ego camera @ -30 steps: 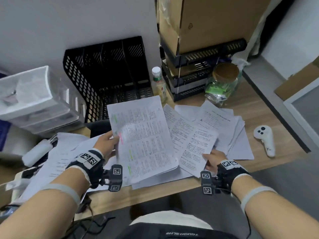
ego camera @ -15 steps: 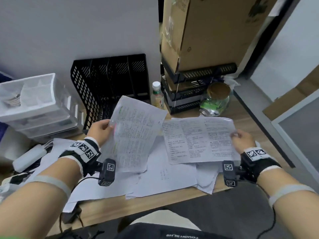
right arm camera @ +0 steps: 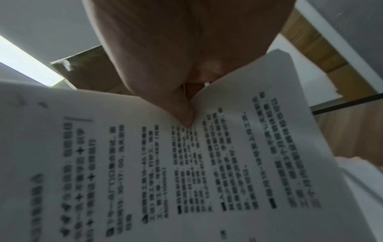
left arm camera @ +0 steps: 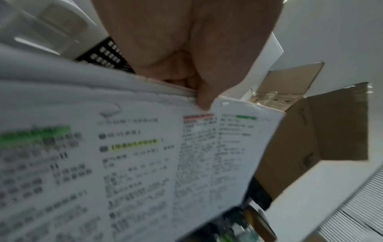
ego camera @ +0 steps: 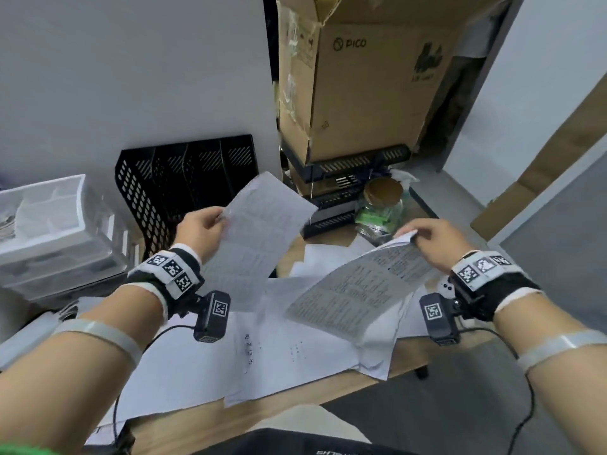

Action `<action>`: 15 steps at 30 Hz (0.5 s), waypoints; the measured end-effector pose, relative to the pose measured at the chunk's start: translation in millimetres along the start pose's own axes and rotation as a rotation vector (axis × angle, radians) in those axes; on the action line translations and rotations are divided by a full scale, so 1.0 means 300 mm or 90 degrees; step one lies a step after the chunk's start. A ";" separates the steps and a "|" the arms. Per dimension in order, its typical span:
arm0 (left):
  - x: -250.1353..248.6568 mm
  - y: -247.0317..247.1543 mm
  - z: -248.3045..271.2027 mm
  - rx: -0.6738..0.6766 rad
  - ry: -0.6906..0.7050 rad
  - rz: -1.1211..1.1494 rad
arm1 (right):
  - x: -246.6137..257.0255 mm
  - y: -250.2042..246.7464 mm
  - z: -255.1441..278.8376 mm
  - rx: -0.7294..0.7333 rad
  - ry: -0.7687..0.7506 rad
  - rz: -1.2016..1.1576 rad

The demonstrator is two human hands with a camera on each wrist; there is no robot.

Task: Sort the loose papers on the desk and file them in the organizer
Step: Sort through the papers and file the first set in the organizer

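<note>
My left hand pinches the edge of a printed sheaf with coloured highlights, held up tilted in front of the black mesh organizer. In the left wrist view the thumb clamps that highlighted sheaf at its top edge. My right hand pinches a second printed set of sheets, lifted above the desk at the right. The right wrist view shows the thumb pressed on that second set. More loose papers lie spread on the desk under both hands.
A clear plastic drawer unit stands left of the organizer. A big cardboard box sits on stacked black trays at the back. A jar with a cork lid stands beside them. A white controller peeks out near my right wrist.
Both hands have lifted their sheets off the desk and raised them. The left sheaf has come up toward the organizer; the right sheets have swung out to the right and tilted.
</note>
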State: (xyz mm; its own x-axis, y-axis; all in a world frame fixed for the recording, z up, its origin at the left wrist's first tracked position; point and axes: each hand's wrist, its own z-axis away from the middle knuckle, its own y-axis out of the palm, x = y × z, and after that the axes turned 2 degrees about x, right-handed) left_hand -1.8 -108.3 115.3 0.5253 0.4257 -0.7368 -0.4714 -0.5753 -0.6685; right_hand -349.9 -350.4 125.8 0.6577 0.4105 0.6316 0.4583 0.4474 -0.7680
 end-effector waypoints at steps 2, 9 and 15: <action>-0.052 0.034 0.028 0.098 0.064 0.066 | 0.049 0.027 -0.006 0.012 -0.057 -0.027; -0.144 0.137 0.111 0.278 0.091 0.227 | 0.209 0.135 -0.031 -0.035 -0.175 -0.059; -0.091 0.178 0.126 0.306 0.071 0.254 | 0.165 0.180 -0.008 0.065 -0.150 -0.112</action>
State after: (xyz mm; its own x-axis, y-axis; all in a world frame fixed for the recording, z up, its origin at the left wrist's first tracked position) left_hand -68.1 -124.3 95.8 0.3021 0.1529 -0.9409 -0.8980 -0.2856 -0.3347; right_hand -291.2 -307.8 115.4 0.4116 0.4870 0.7703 0.4821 0.6009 -0.6376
